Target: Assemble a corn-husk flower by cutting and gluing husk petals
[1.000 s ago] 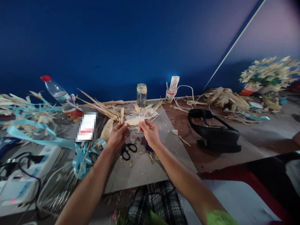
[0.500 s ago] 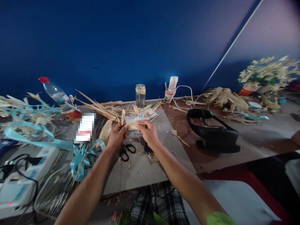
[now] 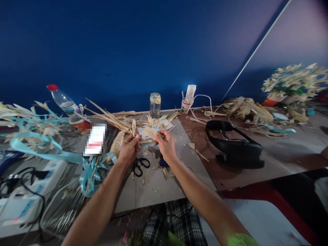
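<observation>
Between thumb and fingers, my left hand [image 3: 130, 147] pinches a small folded piece of corn husk [image 3: 133, 127] that stands up above the fingertips. My right hand [image 3: 165, 145] grips a flat, pale husk strip [image 3: 149, 132], its free end pointing left toward the other hand. The two hands are a short way apart over the table. Black-handled scissors [image 3: 140, 166] lie below my left hand, their blades partly hidden. Behind the hands is a pile of dry husks [image 3: 121, 124] with pale scraps on white paper. A dark blue object [image 3: 163, 162] sits partly hidden under my right wrist.
Left are a phone [image 3: 95, 140], blue ribbon [image 3: 88, 176], a tilted bottle [image 3: 63, 99] and a power strip [image 3: 48, 184]. A glass jar [image 3: 155, 105] and a paper cup [image 3: 186, 105] stand at the back. A black headset [image 3: 234, 147] and husk flowers [image 3: 294, 80] are right.
My right hand has drawn away from the left, taking the husk strip with it. Before, the strip stretched across between both hands. The view has shifted slightly.
</observation>
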`<state>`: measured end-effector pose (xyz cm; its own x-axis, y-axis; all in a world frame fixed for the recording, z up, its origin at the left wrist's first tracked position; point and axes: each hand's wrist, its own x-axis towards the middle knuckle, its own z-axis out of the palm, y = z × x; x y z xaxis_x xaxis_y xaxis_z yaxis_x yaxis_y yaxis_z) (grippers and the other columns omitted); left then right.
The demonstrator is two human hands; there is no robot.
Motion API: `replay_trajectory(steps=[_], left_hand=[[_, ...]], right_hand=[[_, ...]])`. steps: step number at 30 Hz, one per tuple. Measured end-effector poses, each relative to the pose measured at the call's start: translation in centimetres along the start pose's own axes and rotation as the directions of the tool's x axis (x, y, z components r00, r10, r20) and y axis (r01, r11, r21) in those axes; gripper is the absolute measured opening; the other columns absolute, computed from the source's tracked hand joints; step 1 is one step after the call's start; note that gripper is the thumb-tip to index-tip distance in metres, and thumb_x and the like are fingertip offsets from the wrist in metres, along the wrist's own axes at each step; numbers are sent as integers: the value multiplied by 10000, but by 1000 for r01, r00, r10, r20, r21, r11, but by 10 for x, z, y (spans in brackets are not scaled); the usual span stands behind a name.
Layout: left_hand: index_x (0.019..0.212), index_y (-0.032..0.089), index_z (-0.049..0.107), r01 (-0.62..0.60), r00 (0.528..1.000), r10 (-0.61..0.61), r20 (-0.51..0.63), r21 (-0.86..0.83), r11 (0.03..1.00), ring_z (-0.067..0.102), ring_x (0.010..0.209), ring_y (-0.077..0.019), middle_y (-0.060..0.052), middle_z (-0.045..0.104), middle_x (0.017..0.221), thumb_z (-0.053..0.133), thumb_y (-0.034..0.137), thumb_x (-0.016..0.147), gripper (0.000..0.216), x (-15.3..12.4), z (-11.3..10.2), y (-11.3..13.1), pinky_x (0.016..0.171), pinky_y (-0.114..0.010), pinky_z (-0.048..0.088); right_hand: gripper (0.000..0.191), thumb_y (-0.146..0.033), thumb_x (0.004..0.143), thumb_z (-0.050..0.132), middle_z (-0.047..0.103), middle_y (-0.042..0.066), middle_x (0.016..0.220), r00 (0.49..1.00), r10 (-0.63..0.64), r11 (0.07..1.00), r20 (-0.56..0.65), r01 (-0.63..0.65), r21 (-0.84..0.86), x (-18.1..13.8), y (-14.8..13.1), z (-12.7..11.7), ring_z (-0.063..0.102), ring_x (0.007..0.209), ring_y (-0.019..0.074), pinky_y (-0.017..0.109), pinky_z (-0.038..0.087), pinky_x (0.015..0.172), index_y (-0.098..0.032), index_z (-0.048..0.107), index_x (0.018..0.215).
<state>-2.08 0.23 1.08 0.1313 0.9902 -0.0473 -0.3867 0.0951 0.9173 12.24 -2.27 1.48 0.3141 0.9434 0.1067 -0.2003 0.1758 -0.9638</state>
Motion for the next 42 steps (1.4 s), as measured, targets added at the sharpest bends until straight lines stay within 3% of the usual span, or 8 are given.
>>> replay_trajectory(steps=[7, 12, 17, 21, 25, 31, 37, 42], left_hand=[[741, 151, 559, 23, 995, -18, 101, -54, 998, 223, 389, -17, 98, 316, 460, 745, 307, 611, 275, -5, 6, -1, 399, -173, 223], [720, 170, 502, -23, 998, 25, 49, -47, 999, 244, 386, -26, 94, 323, 479, 722, 308, 636, 273, -3, 3, -2, 398, -183, 226], [723, 173, 511, -51, 998, 38, 58, 248, 967, 351, 409, -57, 69, 429, 497, 675, 358, 672, 252, -6, 7, -3, 408, -195, 265], [716, 156, 549, -148, 985, 104, 134, 382, 912, 455, 533, -85, 26, 533, 610, 668, 359, 675, 239, -8, 9, -5, 491, -202, 350], [752, 152, 563, -67, 983, -4, 186, 374, 925, 429, 488, -77, 32, 505, 580, 656, 380, 686, 256, -6, 5, -9, 454, -197, 314], [770, 172, 522, 57, 954, -125, 272, 245, 968, 394, 433, -56, 54, 477, 562, 696, 331, 651, 263, -6, 0, -10, 429, -191, 281], [721, 169, 508, -109, 986, 67, 155, 287, 952, 358, 401, -49, 68, 421, 485, 636, 355, 711, 225, -3, 0, -8, 420, -186, 267], [719, 159, 509, -121, 991, 135, -17, 346, 931, 352, 379, -49, 75, 416, 450, 638, 356, 684, 237, -2, 1, -4, 398, -181, 251]], right_hand=[[196, -346, 724, 564, 561, -44, 607, 993, 32, 998, 117, -26, -58, -9, 11, 10, 551, 467, 111, 223, 401, 461, -197, 450, 782], [181, -327, 692, 620, 530, -30, 628, 973, -65, 967, 220, 116, -227, -12, 10, 9, 497, 561, 100, 219, 387, 533, -183, 514, 718], [292, -380, 673, 642, 566, -7, 737, 980, -34, 985, 195, 66, -161, -5, 8, 4, 500, 620, 98, 220, 413, 581, -169, 576, 865], [263, -364, 650, 647, 539, -36, 617, 973, 29, 995, 229, -7, -96, 3, 16, 1, 461, 545, 86, 200, 372, 512, -170, 593, 820], [187, -341, 645, 632, 486, -49, 531, 978, 41, 994, 204, -18, -111, 8, 17, -3, 394, 492, 73, 192, 317, 472, -163, 576, 663], [197, -353, 679, 607, 459, -49, 566, 997, -39, 998, 74, 42, -43, 10, 8, -7, 371, 517, 77, 202, 310, 494, -167, 562, 723], [194, -352, 680, 603, 435, -52, 568, 988, -103, 984, 118, 119, -132, 5, 2, -6, 367, 526, 82, 213, 303, 516, -176, 521, 660], [182, -335, 665, 603, 426, -49, 562, 976, -58, 965, 211, 109, -237, 6, 2, -10, 359, 535, 87, 222, 305, 533, -174, 519, 648]])
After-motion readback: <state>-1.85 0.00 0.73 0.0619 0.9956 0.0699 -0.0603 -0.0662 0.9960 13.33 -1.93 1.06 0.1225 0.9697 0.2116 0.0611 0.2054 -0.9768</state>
